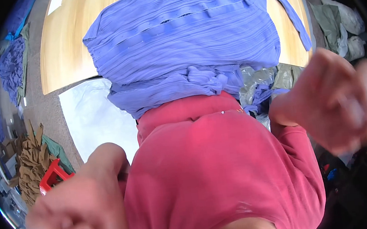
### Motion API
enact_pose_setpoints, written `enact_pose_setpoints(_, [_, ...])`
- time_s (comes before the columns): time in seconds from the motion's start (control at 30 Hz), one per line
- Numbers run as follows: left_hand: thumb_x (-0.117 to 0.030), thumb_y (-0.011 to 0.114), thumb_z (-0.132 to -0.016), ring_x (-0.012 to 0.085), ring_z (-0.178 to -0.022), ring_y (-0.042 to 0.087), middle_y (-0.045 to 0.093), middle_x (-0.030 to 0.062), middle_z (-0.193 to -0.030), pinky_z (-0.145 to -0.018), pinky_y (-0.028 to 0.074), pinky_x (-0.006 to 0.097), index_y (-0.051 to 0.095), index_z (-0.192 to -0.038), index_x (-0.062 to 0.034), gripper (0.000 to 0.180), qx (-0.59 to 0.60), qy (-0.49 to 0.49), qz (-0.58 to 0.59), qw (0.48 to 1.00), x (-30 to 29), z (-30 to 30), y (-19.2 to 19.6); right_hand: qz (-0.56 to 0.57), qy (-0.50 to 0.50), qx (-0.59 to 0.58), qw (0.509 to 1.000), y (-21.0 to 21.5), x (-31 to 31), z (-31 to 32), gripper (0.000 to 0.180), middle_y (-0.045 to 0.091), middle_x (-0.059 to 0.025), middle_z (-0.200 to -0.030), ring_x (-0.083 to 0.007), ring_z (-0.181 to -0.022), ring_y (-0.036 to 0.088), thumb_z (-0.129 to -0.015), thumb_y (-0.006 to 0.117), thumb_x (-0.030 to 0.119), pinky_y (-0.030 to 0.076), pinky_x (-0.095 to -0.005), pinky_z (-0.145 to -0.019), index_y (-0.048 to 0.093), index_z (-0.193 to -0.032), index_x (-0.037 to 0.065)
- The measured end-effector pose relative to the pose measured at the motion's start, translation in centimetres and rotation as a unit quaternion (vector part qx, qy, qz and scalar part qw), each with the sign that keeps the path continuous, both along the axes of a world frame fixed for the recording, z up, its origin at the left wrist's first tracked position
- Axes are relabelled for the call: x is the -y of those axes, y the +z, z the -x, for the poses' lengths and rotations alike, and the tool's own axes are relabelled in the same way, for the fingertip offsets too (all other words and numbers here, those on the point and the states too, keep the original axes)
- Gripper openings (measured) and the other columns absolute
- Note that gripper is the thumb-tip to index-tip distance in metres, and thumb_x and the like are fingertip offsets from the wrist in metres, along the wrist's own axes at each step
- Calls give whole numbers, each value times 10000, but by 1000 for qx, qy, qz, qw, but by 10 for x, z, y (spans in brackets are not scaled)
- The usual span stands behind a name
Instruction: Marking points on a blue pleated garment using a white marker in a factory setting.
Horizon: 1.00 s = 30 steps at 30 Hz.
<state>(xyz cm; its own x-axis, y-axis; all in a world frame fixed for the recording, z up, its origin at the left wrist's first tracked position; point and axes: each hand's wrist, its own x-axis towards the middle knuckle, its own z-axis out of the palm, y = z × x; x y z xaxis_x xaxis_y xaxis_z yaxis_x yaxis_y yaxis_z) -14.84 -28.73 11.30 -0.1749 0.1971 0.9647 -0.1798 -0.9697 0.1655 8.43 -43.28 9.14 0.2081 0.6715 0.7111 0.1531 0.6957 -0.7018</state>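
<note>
A blue-violet pleated garment (184, 35) lies across the table, with a row of gaps along its button front. Its near edge hangs over the table edge in bunched folds against my red top. A narrow strip of the same cloth (286, 12) trails off to the right. My left hand (80, 208) is raised at the lower left, away from the garment. On the right my right hand (337, 104) is also lifted off the cloth. Both hands look bent at the fingers but are smeared by motion, and nothing held in them can be made out.
The light wood table (64, 46) has a white sheet (93, 118) hanging below its near left edge. On the floor at left are a brown cloth heap (34, 166), a red plastic object (52, 175) and blue cloth (11, 69). Plastic-wrapped bundles (338, 20) lie at right.
</note>
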Motion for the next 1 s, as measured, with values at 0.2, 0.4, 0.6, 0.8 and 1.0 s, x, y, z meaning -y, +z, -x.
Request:
enact_pose_setpoints(0.2, [-163, 555, -917, 175, -631, 595, 617, 146, -825, -519, 473, 286, 565, -966, 80, 248, -105, -68, 295, 947, -14, 18, -115, 272, -216, 43, 937, -95, -25, -4, 150, 615, -2, -856, -12, -611, 436, -847, 619, -55, 340, -186, -548, 670, -985, -25])
enact_pose_setpoints(0.4, [52, 666, -823, 268, -808, 628, 655, 122, -868, -750, 499, 336, 662, -903, 10, 91, -385, 43, 340, 857, -16, 8, -190, 311, -219, 200, 903, -158, -52, -2, 180, 648, -87, -913, -159, -801, 631, -873, 607, -50, 481, -254, -697, 691, -1021, 8])
enact_pose_setpoints(0.6, [-45, 696, -817, 370, -1104, 582, 642, 159, -1114, -939, 457, 434, 699, -980, -40, 163, -435, 71, 275, 855, -35, -6, -210, 312, -205, 327, 868, -163, -91, 23, 269, 637, -67, -1029, -218, -797, 669, -836, 646, -21, 531, -308, -641, 699, -1060, 119])
enact_pose_setpoints(0.8, [-134, 710, -829, 382, -1265, 505, 600, 149, -1286, -1050, 351, 533, 729, -1030, -97, 206, -499, 102, 248, 824, -46, 10, -236, 348, -248, 414, 803, -177, -95, 20, 338, 638, -34, -1101, -208, -745, 666, -793, 664, -6, 522, -316, -576, 707, -1070, 184])
enact_pose_setpoints(1.0, [-94, 712, -819, 364, -1239, 546, 636, 132, -1251, -1063, 339, 537, 737, -1002, -92, 185, -488, 79, 247, 833, -56, 16, -239, 358, -262, 418, 793, -184, -75, 19, 395, 640, -39, -1125, -173, -675, 634, -756, 688, -26, 507, -293, -560, 720, -1086, 188])
